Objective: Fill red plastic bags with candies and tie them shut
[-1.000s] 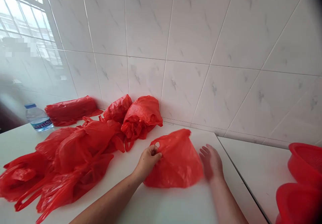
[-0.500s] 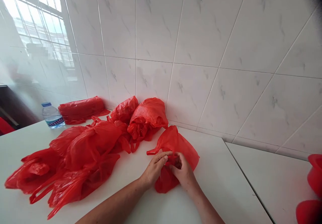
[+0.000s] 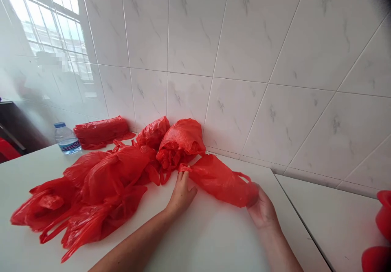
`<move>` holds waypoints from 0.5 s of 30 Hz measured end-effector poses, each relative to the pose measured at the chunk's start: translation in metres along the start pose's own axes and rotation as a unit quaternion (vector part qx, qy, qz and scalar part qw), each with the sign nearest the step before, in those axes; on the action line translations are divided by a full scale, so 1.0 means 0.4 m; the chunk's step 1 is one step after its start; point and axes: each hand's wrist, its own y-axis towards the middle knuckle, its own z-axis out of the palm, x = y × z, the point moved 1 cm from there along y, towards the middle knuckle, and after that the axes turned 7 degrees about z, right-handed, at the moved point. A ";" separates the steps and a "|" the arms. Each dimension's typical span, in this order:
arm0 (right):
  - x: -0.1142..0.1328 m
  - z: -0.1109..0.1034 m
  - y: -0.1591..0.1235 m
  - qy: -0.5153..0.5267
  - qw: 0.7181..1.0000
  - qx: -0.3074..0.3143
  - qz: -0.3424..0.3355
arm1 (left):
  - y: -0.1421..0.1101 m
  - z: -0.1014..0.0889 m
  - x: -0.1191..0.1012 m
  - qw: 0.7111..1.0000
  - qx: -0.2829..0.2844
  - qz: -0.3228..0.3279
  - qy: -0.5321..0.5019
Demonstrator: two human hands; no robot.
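A thin red plastic bag (image 3: 221, 181) is stretched out sideways over the white table, between my two hands. My left hand (image 3: 182, 192) pinches the gathered left end of the bag, beside the heap. At the bag's other end is my right hand (image 3: 265, 210), holding it, with its fingers mostly covered by the red film. A loop handle stands up near that right end. Left of my hands lies a heap of crumpled red plastic bags (image 3: 114, 174), some with loose handles.
Against the tiled wall (image 3: 189, 96) sit a stuffed red bag (image 3: 183, 135) and a flat red bundle (image 3: 102, 132). A water bottle (image 3: 67, 139) with a blue cap stands at the left. Red rounded objects (image 3: 377, 259) show at the right edge, beyond a table seam.
My hands have moved apart, the left one up and left, the right one to the right. The bag, bunched between them before, is now drawn out lengthwise.
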 end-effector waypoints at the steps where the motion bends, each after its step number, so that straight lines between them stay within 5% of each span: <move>1: 0.007 -0.013 0.004 0.012 1.000 -0.006 0.001 | -0.003 0.000 -0.001 1.000 0.001 0.004 0.015; 9: 0.018 -0.023 -0.029 0.064 0.997 -0.016 0.041 | -0.008 -0.027 -0.035 0.993 0.001 0.071 0.093; 12: 0.015 -0.003 -0.044 0.027 0.998 -0.009 0.054 | -0.009 -0.027 -0.045 0.992 0.055 0.094 0.066; 15: 0.023 0.010 -0.045 -0.029 0.998 -0.047 0.042 | -0.012 -0.013 -0.039 0.992 0.119 0.036 0.009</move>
